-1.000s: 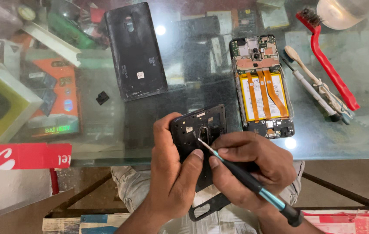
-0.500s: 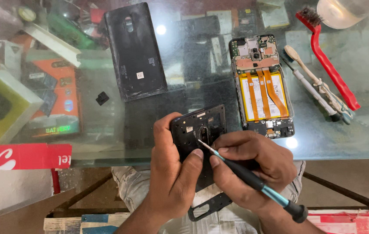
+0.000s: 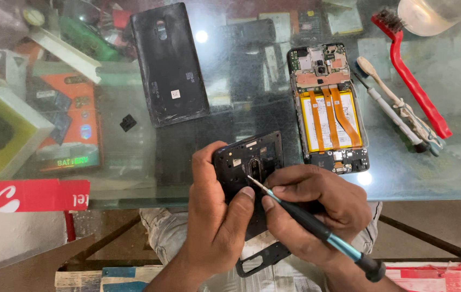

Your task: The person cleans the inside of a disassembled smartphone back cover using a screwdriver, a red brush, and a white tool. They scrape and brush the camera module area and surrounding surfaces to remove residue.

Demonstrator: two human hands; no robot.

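**Head view: a small tool worked on a black phone part**

Head view showed two hands close to the person, just past the edge of the glass table point(image 3: 436, 178). The left hand point(image 3: 214, 221) was closed around a black phone frame point(image 3: 249, 162) and held it tilted up over the table edge. The right hand point(image 3: 317, 208) was closed on a thin screwdriver point(image 3: 317, 230), held like a pen. Its tip touched a spot near the middle of the frame. The step in hand looked like work on a tiny screw or clip there. I judged that the next move called for a steady tip and a gentle turn, so nothing small could slip off.

A little farther out lay an open phone point(image 3: 329, 108) with a yellow battery and orange strips, flat on the glass. To its right lay a white tool point(image 3: 390, 100) and a red brush point(image 3: 412, 75). To the left lay a black back cover point(image 3: 170, 65), and a tiny black piece point(image 3: 128, 123) sat near it. Boxes showed under the glass.
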